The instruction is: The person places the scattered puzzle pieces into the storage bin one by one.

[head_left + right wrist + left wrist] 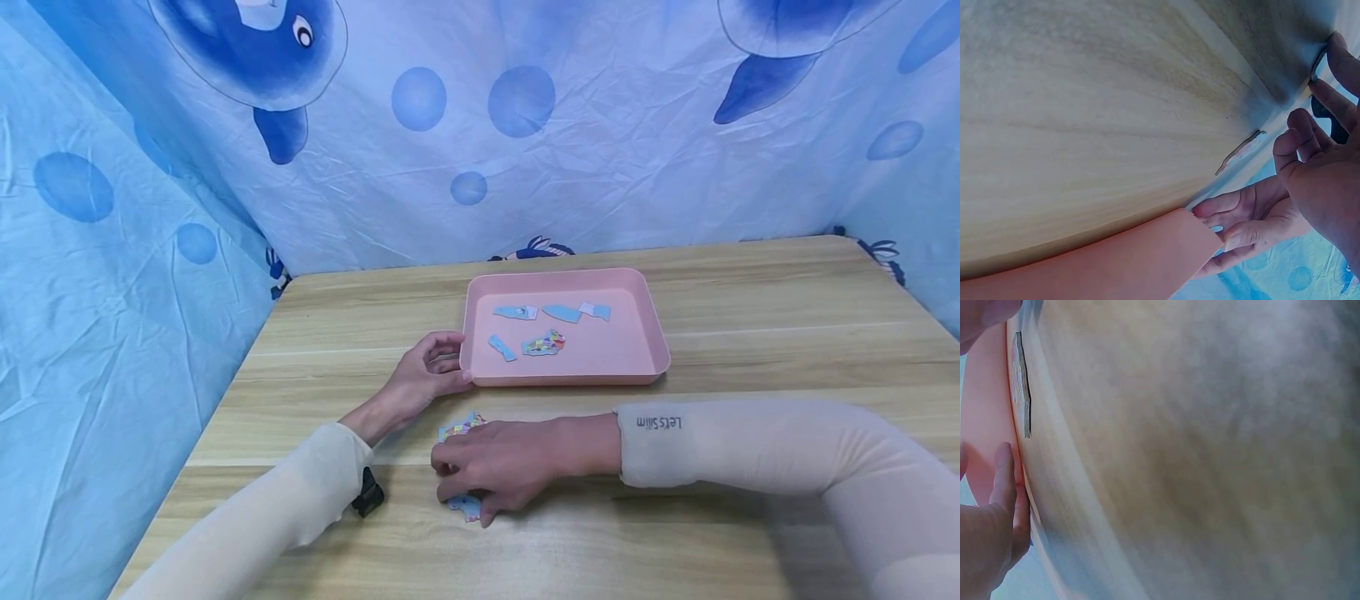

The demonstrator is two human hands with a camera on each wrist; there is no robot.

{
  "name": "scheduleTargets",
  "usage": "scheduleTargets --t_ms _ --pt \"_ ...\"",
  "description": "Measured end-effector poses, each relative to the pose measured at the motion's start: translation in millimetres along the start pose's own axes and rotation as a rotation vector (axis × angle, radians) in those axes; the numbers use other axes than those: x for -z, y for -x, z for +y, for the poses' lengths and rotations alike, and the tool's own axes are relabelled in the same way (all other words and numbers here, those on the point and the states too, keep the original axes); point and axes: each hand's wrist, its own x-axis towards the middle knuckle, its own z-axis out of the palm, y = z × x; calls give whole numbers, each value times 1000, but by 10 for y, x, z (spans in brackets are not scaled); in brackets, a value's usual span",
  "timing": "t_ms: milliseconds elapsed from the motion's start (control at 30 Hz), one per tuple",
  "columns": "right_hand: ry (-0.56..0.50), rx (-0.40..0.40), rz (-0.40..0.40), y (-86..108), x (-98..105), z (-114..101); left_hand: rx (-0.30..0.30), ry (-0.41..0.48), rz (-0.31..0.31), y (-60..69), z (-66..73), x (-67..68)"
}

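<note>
My right hand pinches a light blue puzzle piece between thumb and finger, low over the table; in the right wrist view this piece shows edge-on. Just beyond the knuckles lies a multicoloured puzzle piece, partly covered by the hand in the head view. My left hand rests against the left side and near corner of a pink tray, fingers loosely bent along its wall. Inside the tray lie several pieces, among them a colourful one and a small blue strip.
The wooden table carries the tray toward its back edge. Blue cloth with sea-animal prints hangs behind and on both sides. A small black object sits by the left sleeve's cuff.
</note>
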Motion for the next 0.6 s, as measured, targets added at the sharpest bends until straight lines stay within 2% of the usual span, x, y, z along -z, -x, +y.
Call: scheduleTargets --t_ms 400,467,600 --pt "13 11 39 21 -29 -17 3 -19 6 2 13 -2" --pt "47 18 53 21 -36 -36 5 -23 9 4 12 -1" --pt "197 36 39 21 -40 -86 7 -30 12 8 11 1"
